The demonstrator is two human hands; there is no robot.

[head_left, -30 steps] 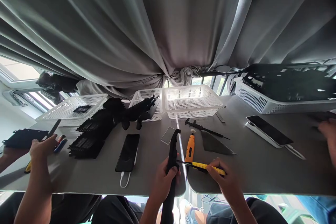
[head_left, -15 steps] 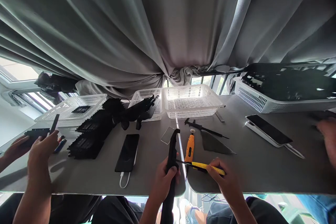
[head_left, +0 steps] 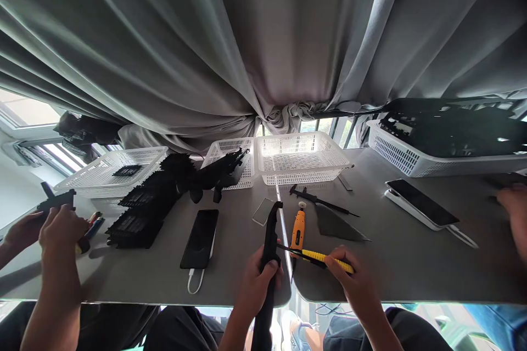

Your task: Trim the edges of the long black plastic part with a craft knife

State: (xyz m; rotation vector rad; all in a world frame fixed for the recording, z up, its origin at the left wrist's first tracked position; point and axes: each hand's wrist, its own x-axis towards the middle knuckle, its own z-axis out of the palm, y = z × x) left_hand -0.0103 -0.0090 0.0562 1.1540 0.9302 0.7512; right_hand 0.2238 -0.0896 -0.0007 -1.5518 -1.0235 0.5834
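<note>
**Bare hands, dark clothes**

Two bare hands, left (head_left: 258,279) and right (head_left: 357,281), at the bottom edge of the view. No gloves, rings, watch or bands visible. Forearms (head_left: 381,329) bare too, no sleeve reaching the wrist. Nails short and plain where visible. Below the table edge, dark trousers (head_left: 181,329) over the left leg, black or near black, smooth cloth. Dark cloth (head_left: 411,334) likewise on the right side, under the right forearm. Between the legs, a light shoe (head_left: 293,334), pale with a darker marking, mostly hidden.
</note>
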